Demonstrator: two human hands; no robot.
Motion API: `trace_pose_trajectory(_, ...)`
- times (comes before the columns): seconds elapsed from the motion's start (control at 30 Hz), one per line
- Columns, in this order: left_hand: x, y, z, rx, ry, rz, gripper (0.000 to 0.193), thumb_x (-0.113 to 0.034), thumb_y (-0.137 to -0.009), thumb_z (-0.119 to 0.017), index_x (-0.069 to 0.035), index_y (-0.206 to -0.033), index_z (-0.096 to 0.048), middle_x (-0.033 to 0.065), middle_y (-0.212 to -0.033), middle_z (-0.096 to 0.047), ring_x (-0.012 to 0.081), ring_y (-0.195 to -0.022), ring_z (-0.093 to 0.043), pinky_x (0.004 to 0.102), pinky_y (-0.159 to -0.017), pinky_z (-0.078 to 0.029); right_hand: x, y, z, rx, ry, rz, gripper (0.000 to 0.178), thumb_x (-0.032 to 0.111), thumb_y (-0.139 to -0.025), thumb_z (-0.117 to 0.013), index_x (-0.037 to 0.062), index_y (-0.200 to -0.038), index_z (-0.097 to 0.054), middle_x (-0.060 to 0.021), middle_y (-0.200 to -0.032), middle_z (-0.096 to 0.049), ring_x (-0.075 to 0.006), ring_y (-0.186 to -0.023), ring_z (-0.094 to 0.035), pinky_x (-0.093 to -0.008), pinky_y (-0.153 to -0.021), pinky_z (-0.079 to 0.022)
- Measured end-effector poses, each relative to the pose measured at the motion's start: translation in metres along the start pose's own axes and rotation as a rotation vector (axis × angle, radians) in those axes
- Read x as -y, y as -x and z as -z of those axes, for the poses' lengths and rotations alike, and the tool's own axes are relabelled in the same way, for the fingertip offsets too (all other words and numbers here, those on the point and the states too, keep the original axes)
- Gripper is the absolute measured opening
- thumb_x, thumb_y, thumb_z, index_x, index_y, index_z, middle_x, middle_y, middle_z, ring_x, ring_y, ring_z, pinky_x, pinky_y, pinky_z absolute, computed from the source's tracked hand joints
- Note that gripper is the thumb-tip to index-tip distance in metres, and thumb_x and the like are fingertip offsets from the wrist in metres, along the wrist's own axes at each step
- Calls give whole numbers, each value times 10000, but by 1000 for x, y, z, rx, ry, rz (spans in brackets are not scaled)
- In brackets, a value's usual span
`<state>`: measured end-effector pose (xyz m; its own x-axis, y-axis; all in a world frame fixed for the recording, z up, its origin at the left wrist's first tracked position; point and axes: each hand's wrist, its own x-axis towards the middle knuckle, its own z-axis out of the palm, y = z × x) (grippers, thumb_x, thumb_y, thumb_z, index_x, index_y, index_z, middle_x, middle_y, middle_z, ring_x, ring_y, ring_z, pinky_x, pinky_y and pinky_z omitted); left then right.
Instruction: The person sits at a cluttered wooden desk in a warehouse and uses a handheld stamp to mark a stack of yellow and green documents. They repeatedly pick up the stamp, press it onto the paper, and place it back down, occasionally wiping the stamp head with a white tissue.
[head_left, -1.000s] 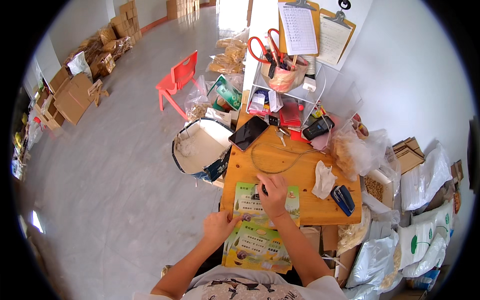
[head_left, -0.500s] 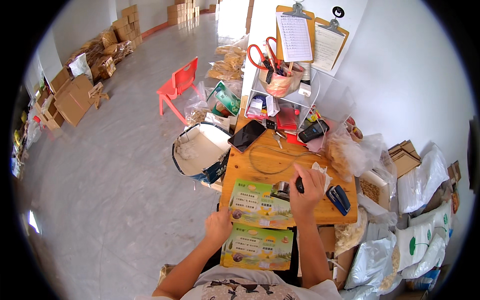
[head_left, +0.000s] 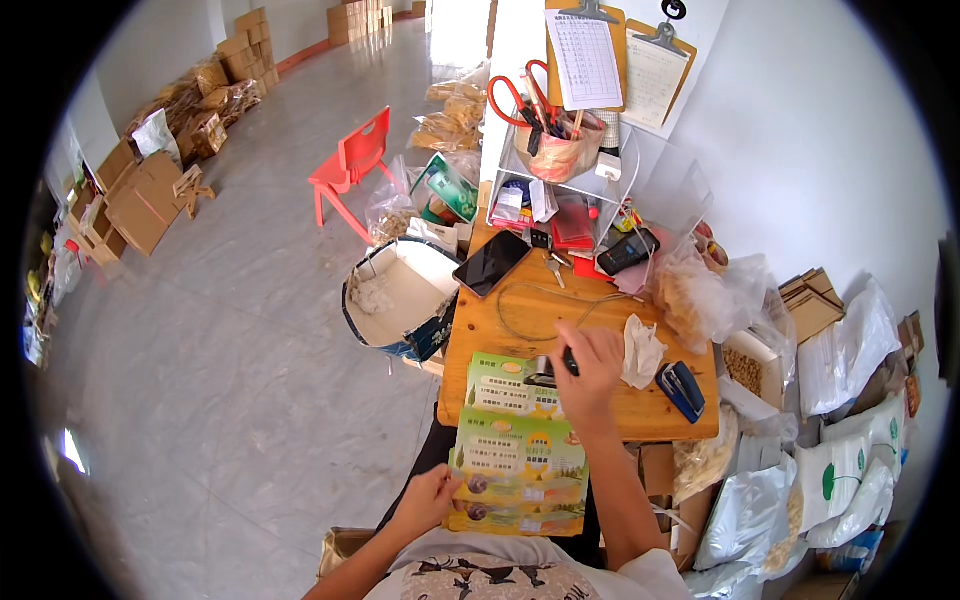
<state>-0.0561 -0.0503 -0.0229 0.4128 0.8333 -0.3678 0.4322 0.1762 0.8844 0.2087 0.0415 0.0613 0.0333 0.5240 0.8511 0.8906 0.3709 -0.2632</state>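
Observation:
My left hand (head_left: 427, 500) pinches the left edge of a green and yellow printed sheet (head_left: 500, 442), which lies across the table's front edge. Beneath its far edge, another printed sheet (head_left: 490, 382) rests on the wooden table (head_left: 462, 345). The lower border of a third sheet (head_left: 515, 522) shows nearest my body. My right hand (head_left: 592, 380) is wrapped round the black handle of a small tool (head_left: 541, 372) with a shiny metal head. Its head is over the far sheet; whether it touches, I cannot tell. A crumpled tissue (head_left: 642, 350) and a dark blue stapler (head_left: 681, 392) lie right of my right hand.
Further back are a phone (head_left: 492, 263), a looped cord (head_left: 505, 325), keys (head_left: 554, 270) and a clear shelf with a pen holder (head_left: 562, 155). An open box (head_left: 405, 290) stands left of the table, near a red chair (head_left: 352, 165). White sacks (head_left: 745, 515) crowd the right side.
My left hand has drawn a sheet toward my body, over the one near my lap, baring another sheet on the table. My right hand and the tool have shifted slightly left.

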Motion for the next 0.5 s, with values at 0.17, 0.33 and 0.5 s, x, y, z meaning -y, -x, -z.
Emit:
trace_pose_trajectory(0.17, -5, 10, 1, -128, -751, -85, 303, -258, -920, -616, -26, -738, -548, 158, -653, -648, 355, -613, -640, 454, -550, -482, 2, 12, -32, 59, -56, 15, 328, -38, -658, -716, 53, -971, -679, -60, -765, -570, -244, -734, -571, -378, -701, -422)
trace_pose_trajectory(0.33, -27, -26, 16, -364, -461, -170, 250, -274, -898, -637, -50, -790, -622, 157, -679, -649, 379, -647, -629, 481, -569, -479, 1, 24, -56, 54, -73, -4, 348, -80, -642, -707, 38, -969, -680, -68, -748, -565, -256, -701, -547, -365, -646, -409)
trace_pose_trajectory(0.5, -30, -75, 6, -362, -396, -128, 252, -308, -855, -682, -59, -817, -661, 143, -694, -661, 349, -679, -647, 458, -585, -485, -5, 42, -65, 62, -68, -44, 341, -38, -656, -714, 43, -985, -673, -59, -743, -546, -239, -710, -559, -375, -655, -422)
